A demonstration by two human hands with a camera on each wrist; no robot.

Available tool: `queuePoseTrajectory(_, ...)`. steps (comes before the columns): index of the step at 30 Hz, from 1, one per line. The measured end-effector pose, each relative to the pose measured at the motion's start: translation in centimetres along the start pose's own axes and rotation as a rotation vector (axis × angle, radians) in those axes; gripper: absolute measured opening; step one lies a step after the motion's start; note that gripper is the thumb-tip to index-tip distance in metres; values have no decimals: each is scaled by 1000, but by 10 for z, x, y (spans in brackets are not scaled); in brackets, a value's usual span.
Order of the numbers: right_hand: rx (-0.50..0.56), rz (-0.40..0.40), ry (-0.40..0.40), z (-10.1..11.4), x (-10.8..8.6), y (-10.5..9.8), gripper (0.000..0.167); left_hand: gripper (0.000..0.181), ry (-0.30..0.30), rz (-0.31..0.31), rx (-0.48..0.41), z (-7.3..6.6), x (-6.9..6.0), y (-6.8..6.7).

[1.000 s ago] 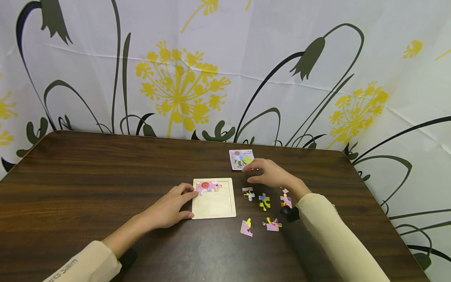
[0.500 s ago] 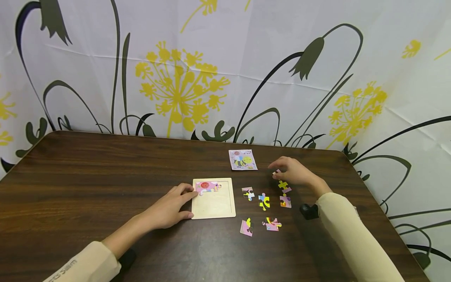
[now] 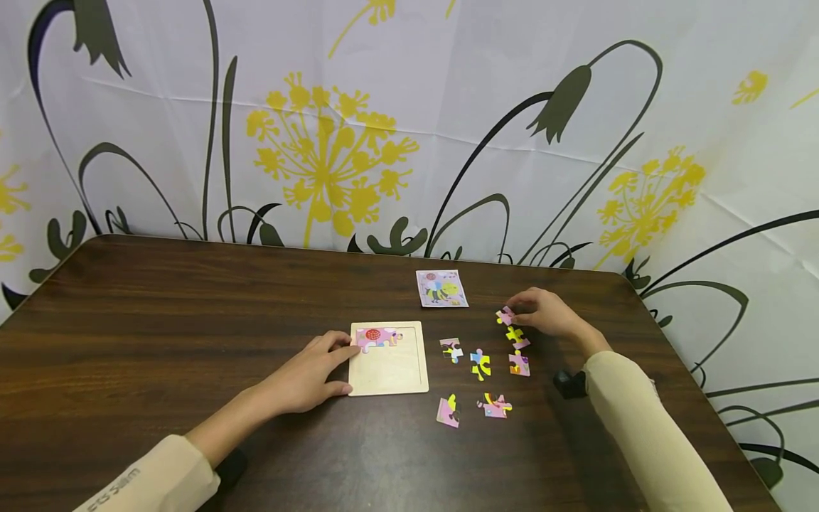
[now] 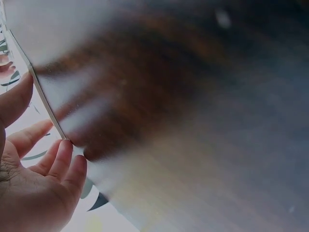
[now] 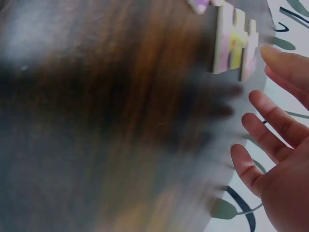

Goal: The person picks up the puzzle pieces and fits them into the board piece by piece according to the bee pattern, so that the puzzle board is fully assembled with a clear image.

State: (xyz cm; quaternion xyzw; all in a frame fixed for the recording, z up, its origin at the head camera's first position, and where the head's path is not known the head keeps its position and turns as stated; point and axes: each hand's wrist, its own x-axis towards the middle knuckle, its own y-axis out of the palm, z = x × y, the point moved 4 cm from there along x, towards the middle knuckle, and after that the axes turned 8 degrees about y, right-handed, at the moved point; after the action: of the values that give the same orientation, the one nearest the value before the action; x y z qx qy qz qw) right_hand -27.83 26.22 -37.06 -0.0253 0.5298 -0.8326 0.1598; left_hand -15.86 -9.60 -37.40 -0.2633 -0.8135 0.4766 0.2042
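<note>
A pale wooden puzzle board (image 3: pixel 388 370) lies flat, with joined pink pieces (image 3: pixel 379 338) in its top left. My left hand (image 3: pixel 307 377) rests at the board's left side, thumb near the lower corner and fingers higher up; the left wrist view has the fingertips along the board's edge (image 4: pixel 47 104). My right hand (image 3: pixel 550 313) is at a pink and yellow piece (image 3: pixel 505 316), fingertips beside its right edge. In the right wrist view thumb and forefinger are close to that piece (image 5: pixel 249 55), the other fingers of the hand (image 5: pixel 285 159) spread; contact is hard to tell.
Right of the board lie several loose pieces, among them a blue and yellow one (image 3: pixel 480 364), a pink one (image 3: pixel 448 412) and a rainbow one (image 3: pixel 495 406). A bee picture card (image 3: pixel 442 289) lies behind them. A patterned cloth (image 3: pixel 384 142) hangs at the table's (image 3: pixel 192 306) back edge.
My right hand has moved right from beside the bee card to the far right pieces, uncovering the card and several pieces. My left hand and the board have stayed in place.
</note>
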Motion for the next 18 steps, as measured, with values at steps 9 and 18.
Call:
queuePoseTrajectory(9, 34, -59, 42, -5, 0, 5, 30, 54, 4, 4, 13, 0, 0, -1)
queuePoseTrajectory(18, 65, -116, 47, -8, -1, 10, 29, 53, 22, -1, 7, -1, -1, -1)
